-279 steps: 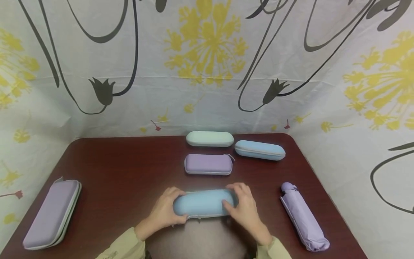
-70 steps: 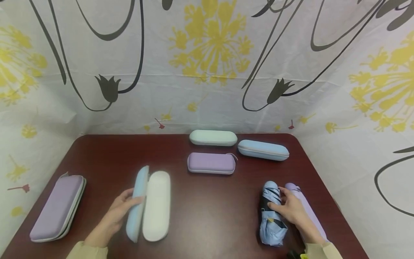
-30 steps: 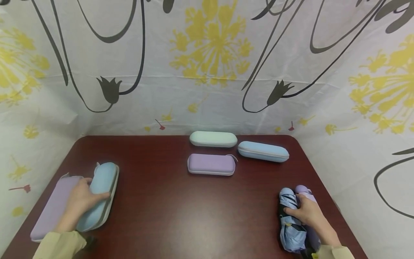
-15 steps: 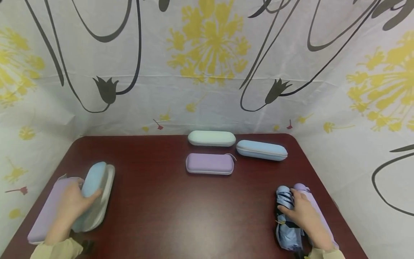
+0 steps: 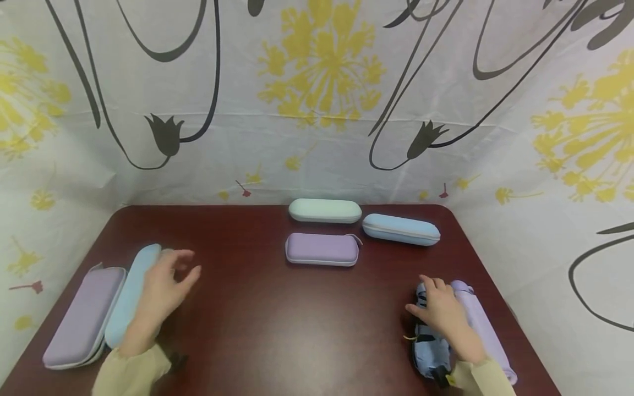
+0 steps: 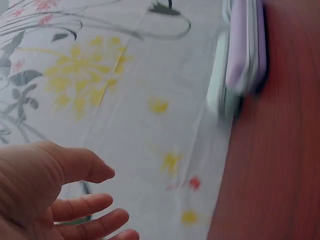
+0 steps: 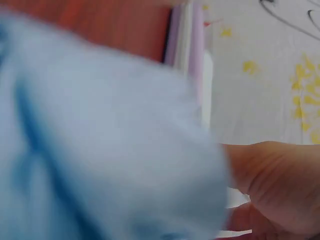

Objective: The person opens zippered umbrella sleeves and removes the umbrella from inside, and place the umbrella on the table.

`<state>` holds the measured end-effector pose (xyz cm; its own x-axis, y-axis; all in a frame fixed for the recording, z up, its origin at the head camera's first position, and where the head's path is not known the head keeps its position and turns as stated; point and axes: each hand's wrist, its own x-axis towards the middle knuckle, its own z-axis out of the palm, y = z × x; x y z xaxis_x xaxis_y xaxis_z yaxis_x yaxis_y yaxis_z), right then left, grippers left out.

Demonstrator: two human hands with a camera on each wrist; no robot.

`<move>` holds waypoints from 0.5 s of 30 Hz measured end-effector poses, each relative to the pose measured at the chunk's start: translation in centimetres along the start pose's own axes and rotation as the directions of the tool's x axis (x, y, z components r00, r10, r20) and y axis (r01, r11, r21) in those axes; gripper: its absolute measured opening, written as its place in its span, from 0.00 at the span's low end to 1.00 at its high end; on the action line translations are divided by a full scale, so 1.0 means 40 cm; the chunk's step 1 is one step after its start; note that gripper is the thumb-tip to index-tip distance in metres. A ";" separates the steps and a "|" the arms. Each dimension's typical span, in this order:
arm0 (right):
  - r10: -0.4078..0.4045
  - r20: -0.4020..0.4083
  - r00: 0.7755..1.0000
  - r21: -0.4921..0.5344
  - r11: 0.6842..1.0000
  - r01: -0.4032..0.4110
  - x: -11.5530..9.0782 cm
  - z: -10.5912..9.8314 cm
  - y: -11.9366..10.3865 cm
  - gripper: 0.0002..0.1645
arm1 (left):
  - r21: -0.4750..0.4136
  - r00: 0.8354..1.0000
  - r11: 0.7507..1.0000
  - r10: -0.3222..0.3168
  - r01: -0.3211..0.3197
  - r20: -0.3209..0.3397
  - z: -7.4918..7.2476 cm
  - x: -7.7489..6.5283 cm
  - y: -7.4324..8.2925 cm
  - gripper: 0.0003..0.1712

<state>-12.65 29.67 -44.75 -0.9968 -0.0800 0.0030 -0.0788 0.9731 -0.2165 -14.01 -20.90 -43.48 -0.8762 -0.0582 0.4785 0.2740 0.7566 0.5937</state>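
My left hand (image 5: 159,289) hovers over the right edge of a light blue zip case (image 5: 127,300), thumb and fingers apart with nothing between them. That case lies beside a larger lilac case (image 5: 84,319) at the table's left. In the left wrist view, my left hand (image 6: 30,187) has loosely bent fingers and holds nothing. At the right, my right hand (image 5: 442,313) grips a folded light blue umbrella (image 5: 432,352) from above, its thumb on the left side. The umbrella (image 7: 125,135) fills much of the right wrist view, blurred. A folded lilac umbrella (image 5: 484,333) lies just right of it.
Toward the back of the dark red table (image 5: 223,242) lie a mint case (image 5: 324,211), a light blue case (image 5: 401,229) and a lilac case (image 5: 322,249) with a strap. A white patterned cloth (image 5: 238,148) hangs behind and at the sides.
The blue case, formerly open mid-table, now lies beside the left lilac case; my left hand has released it and moved right. My right hand has brought in the blue umbrella, now shifting slightly left.
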 end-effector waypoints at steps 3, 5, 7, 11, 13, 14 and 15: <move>-0.036 0.041 0.998 0.061 0.998 0.034 0.031 -0.014 -0.035 0.43 | -0.097 0.993 0.994 -0.039 0.050 0.112 0.061 0.032 0.024 0.17; -0.091 0.066 0.994 0.120 0.989 0.083 0.056 -0.026 -0.055 0.43 | -0.165 0.969 0.975 -0.107 0.146 0.222 0.102 0.052 0.037 0.18; -0.146 0.073 0.987 0.181 0.975 0.131 0.087 -0.034 -0.072 0.42 | -0.246 0.928 0.933 -0.174 0.262 0.329 0.142 0.074 0.044 0.21; -0.195 0.064 0.979 0.288 0.943 0.169 0.150 -0.030 -0.096 0.38 | -0.411 0.839 0.782 -0.247 0.469 0.485 0.221 0.120 0.051 0.26; -0.188 0.063 0.980 0.327 0.932 0.157 0.179 -0.018 -0.106 0.36 | -0.452 0.805 0.716 -0.261 0.532 0.533 0.256 0.140 0.056 0.28; -0.178 0.067 0.982 0.346 0.927 0.145 0.192 -0.009 -0.110 0.36 | -0.459 0.793 0.697 -0.264 0.551 0.549 0.273 0.150 0.060 0.29; -0.169 0.075 0.983 0.370 0.920 0.130 0.204 -0.001 -0.115 0.36 | -0.458 0.781 0.685 -0.270 0.567 0.563 0.288 0.158 0.063 0.30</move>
<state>-20.41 24.55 -43.70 -0.9651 -0.2596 -0.0341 -0.1968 0.8050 -0.5596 -23.41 -11.86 -46.40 -0.9816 0.1171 -0.1508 -0.1273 0.1871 0.9741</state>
